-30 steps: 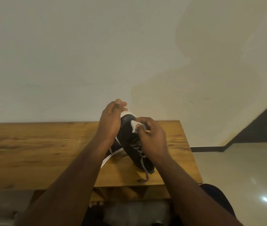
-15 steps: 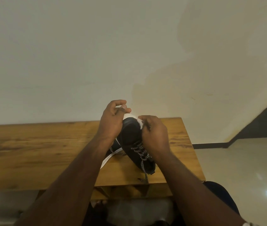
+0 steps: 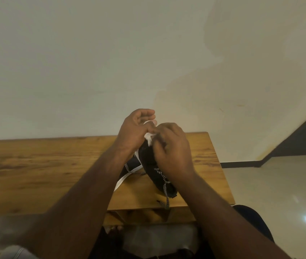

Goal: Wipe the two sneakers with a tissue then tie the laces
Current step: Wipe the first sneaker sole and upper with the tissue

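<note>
A plain cream-coloured wall [image 3: 111, 62] fills the upper part of the view and stands directly behind the long brown wooden table [image 3: 36, 169], the landmark here. To the right of the table lies a pale glossy tiled floor [image 3: 279, 184], edged by a dark skirting strip [image 3: 242, 164] that runs off from the table's right end.

Over the table's right end, the left hand [image 3: 132, 132] grips the raised toe of a black knit sneaker with a white sole [image 3: 148, 161], its fingers curled round the far side of the toe. The sneaker stands tilted, toe lifted above the tabletop and heel down near the table's front edge. The right hand [image 3: 171, 148] covers the sneaker's upper from the right, fingers bent and pinching a small crumpled white tissue [image 3: 149, 139] against the toe, just beside the left thumb.

Between the left forearm and the held sneaker, a second black sneaker with a white sole edge [image 3: 129, 169] lies on the tabletop, mostly hidden. Black-and-white speckled laces [image 3: 162, 181] run loose down the held sneaker, and one end [image 3: 166, 203] hangs over the table's front edge
</note>
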